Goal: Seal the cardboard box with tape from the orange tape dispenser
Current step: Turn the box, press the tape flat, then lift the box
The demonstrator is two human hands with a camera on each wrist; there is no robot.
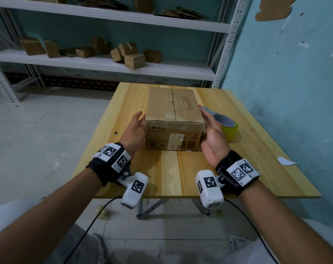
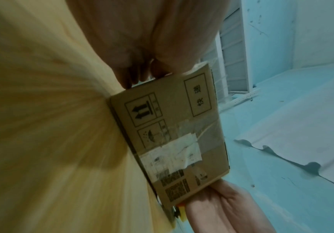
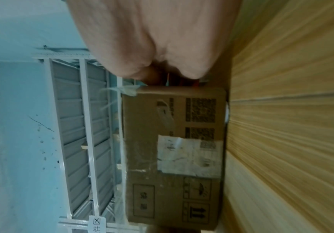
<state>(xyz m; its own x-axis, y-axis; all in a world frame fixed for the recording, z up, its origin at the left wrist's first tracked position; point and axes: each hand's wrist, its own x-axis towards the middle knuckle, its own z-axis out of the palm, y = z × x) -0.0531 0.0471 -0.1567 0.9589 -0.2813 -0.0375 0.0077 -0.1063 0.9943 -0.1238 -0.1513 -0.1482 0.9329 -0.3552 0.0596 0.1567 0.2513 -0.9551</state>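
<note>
A brown cardboard box (image 1: 174, 119) stands in the middle of the wooden table (image 1: 181, 174), its top flaps down with a seam along the middle and a worn white label on the near face. My left hand (image 1: 137, 124) lies flat against the box's left side, fingers straight. My right hand (image 1: 209, 126) lies flat against its right side. The orange tape dispenser (image 1: 225, 123), with a yellow-green roll, sits on the table just right of the box, partly hidden behind my right hand. The wrist views show the box (image 2: 174, 134) (image 3: 174, 157) between both palms.
A white metal shelf (image 1: 104, 63) with several small cardboard boxes stands behind the table. A blue wall (image 1: 295, 82) runs close along the table's right edge. A white paper scrap (image 1: 285, 161) lies near that edge. Grey floor lies to the left.
</note>
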